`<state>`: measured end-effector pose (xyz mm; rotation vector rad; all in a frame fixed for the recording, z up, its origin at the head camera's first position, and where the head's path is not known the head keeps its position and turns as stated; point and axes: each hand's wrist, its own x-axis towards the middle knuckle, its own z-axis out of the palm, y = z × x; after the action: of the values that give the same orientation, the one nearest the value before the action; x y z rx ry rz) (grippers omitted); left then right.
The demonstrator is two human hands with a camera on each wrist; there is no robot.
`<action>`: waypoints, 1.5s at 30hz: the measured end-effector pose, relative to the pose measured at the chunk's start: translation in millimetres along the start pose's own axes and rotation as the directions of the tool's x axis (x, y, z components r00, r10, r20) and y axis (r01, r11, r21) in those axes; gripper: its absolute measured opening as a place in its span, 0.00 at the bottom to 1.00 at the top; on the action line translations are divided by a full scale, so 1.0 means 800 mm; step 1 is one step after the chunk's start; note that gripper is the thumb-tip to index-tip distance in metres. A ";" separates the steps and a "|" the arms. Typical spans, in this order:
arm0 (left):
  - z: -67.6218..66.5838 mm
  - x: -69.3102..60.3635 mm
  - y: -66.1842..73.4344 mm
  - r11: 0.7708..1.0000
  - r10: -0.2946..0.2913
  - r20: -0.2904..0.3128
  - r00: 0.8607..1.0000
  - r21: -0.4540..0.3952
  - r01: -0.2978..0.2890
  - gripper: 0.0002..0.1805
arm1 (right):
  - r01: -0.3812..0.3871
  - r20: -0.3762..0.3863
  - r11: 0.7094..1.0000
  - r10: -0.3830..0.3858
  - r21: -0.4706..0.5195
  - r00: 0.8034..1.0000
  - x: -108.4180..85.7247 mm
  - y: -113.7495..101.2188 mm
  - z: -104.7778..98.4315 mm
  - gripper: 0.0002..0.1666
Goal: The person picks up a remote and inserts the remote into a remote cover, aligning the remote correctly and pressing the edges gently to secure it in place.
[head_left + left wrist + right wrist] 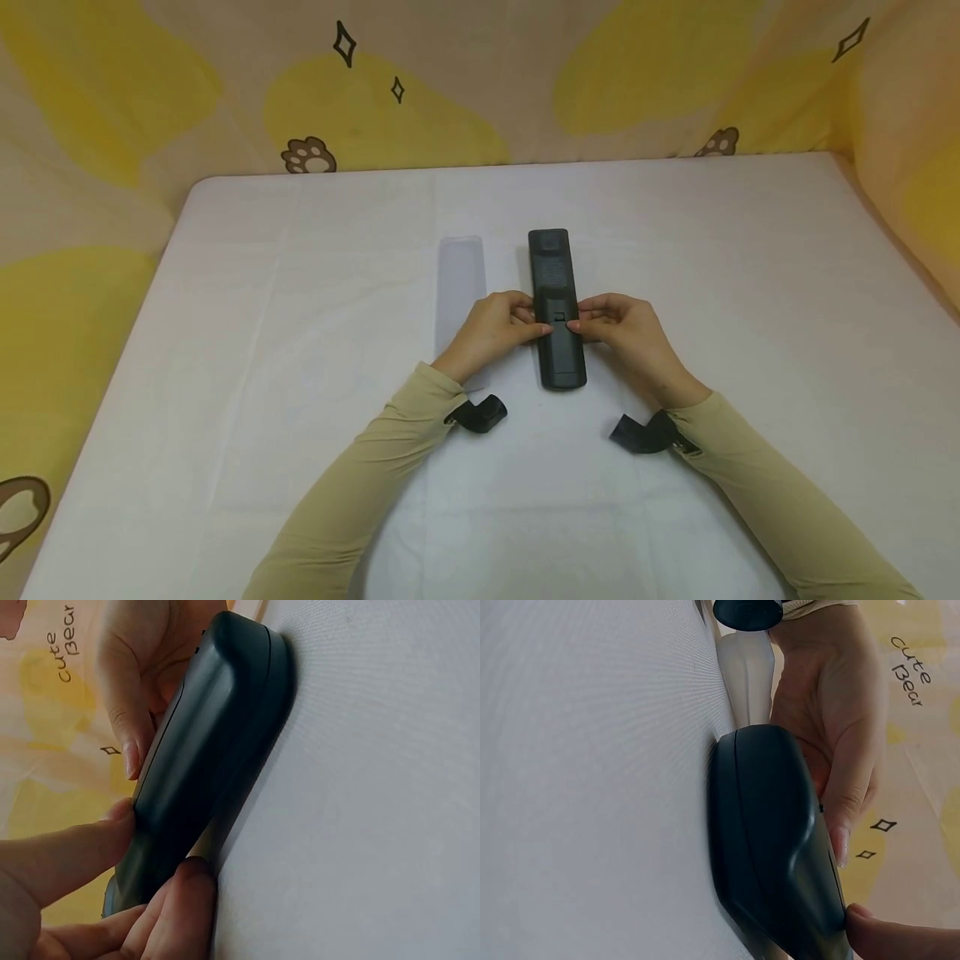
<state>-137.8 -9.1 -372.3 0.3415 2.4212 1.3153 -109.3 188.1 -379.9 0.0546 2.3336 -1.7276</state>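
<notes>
A black remote control (562, 358) lies back side up on the table, its battery cover showing near the lower half. My left hand (495, 325) grips it along the left edge, thumb on top. From the right side my right hand (630, 329) pinches it, its thumb tip on the back by the cover's latch. In the left wrist view the remote (187, 750) rises at a slant, with left fingers (184, 907) low against its side. The right wrist view shows the remote's rounded end (761, 802) close up; most right fingers are out of sight there.
A clear, frosted plastic sleeve (459, 283) lies left of the remote, partly behind the left hand. White cloth covers the table (300, 333). A yellow patterned curtain (450, 83) hangs along the back and sides. Black wrist mounts (480, 414) stick out from both sleeves.
</notes>
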 end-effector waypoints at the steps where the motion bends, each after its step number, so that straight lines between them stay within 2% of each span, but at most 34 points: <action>1: 0.000 0.000 0.000 1.000 0.002 -0.004 1.000 0.003 -0.001 0.21 | 0.003 -0.003 1.000 -0.003 -0.002 1.000 0.000 0.000 0.000 0.22; 11: 0.000 0.001 0.000 0.999 0.019 -0.040 0.999 0.036 -0.017 0.21 | 0.028 -0.007 0.998 -0.029 -0.056 1.000 0.000 -0.004 0.001 0.21; 20: 0.000 -0.001 0.004 0.992 0.047 -0.053 0.998 0.123 -0.040 0.19 | 0.021 -0.008 0.994 -0.022 -0.108 1.000 -0.001 -0.005 0.001 0.22; 30: 0.001 0.000 0.002 0.996 -0.038 -0.085 0.996 0.075 0.044 0.21 | 0.040 0.002 0.989 -0.040 -0.145 0.999 -0.002 -0.009 0.001 0.22; 45: 0.001 -0.003 0.005 0.995 -0.016 -0.083 0.996 0.097 0.024 0.20 | 0.044 0.000 0.981 -0.044 -0.189 0.999 -0.001 -0.008 0.001 0.22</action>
<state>-135.6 -7.5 -369.0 0.2938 2.5567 1.2275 -109.5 185.2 -374.3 -0.0264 2.5080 -1.5175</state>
